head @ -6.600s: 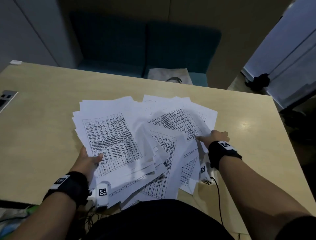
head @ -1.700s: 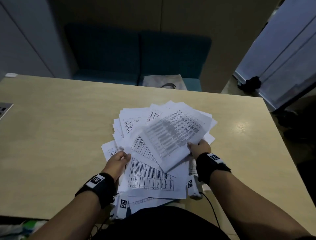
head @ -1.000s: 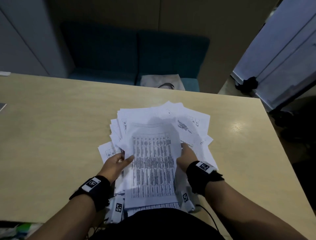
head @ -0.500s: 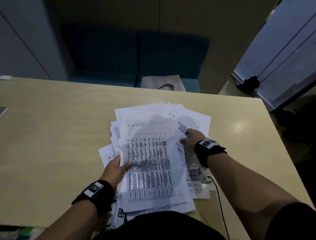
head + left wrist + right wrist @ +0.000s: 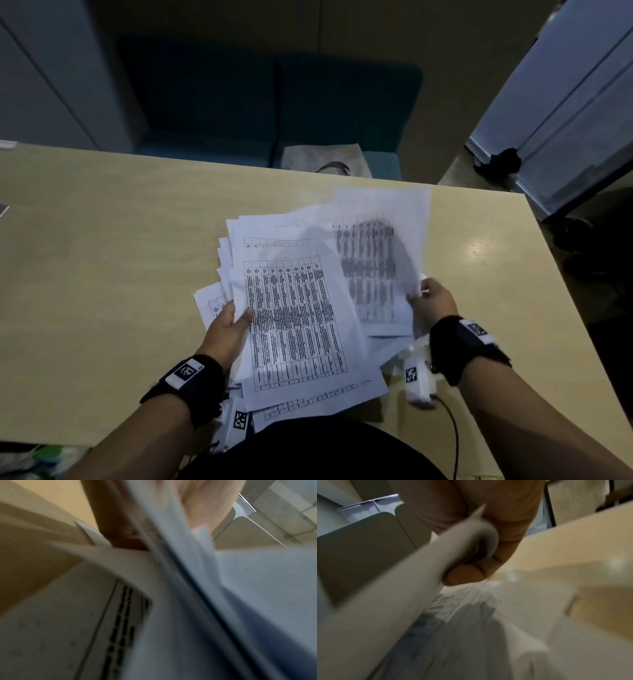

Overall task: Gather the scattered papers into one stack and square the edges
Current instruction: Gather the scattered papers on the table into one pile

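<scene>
A loose pile of white printed papers (image 5: 294, 322) lies fanned on the wooden table (image 5: 102, 274) in front of me. My left hand (image 5: 229, 325) grips the pile's left edge, thumb on the top sheet with the table print. My right hand (image 5: 430, 301) pinches one sheet (image 5: 376, 260) by its right edge and holds it lifted and blurred above the pile's right side. In the right wrist view the sheet (image 5: 402, 588) curls between thumb and fingers (image 5: 464, 574). The left wrist view shows blurred papers (image 5: 171, 615) against my hand.
A blue sofa (image 5: 274, 113) with a grey bag (image 5: 325, 161) stands behind the table's far edge. The table's right edge (image 5: 555, 274) runs close to my right hand. A cable (image 5: 452, 435) hangs from my right wrist unit.
My right hand has taken a sheet from the right of the pile and lifted it off the table. The left hand keeps its hold on the pile's left edge.
</scene>
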A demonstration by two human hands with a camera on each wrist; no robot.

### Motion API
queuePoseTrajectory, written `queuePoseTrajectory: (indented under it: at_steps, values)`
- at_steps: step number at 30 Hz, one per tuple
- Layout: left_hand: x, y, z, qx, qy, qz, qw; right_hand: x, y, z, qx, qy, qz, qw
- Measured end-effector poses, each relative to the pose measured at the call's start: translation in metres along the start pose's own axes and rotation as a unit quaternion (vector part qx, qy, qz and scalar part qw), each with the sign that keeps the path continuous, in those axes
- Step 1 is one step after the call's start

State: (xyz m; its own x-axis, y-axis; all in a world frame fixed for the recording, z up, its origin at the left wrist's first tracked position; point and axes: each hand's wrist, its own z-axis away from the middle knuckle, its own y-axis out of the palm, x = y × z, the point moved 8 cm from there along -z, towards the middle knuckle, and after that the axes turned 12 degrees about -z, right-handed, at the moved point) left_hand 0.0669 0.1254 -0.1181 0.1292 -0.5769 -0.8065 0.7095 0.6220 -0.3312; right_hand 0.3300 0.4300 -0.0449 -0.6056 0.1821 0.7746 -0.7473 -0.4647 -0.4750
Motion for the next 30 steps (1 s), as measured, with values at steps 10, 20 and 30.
queuePoseTrajectory:
  at_steps: [10, 20, 30]
  values:
    - [0.003, 0.002, -0.001, 0.020, 0.003, -0.041, 0.999, -0.012, 0.080, 0.055, 0.174, 0.017, -0.034, 0.984]
    - [-0.002, 0.002, 0.004, 0.020, -0.020, -0.014, 1.000, 0.015, 0.036, 0.007, -0.038, -0.055, 0.008, 0.998]
    - [-0.009, -0.003, 0.010, -0.055, 0.018, -0.056, 0.997, 0.136, -0.095, 0.091, -0.283, -0.363, -0.127, 0.879]
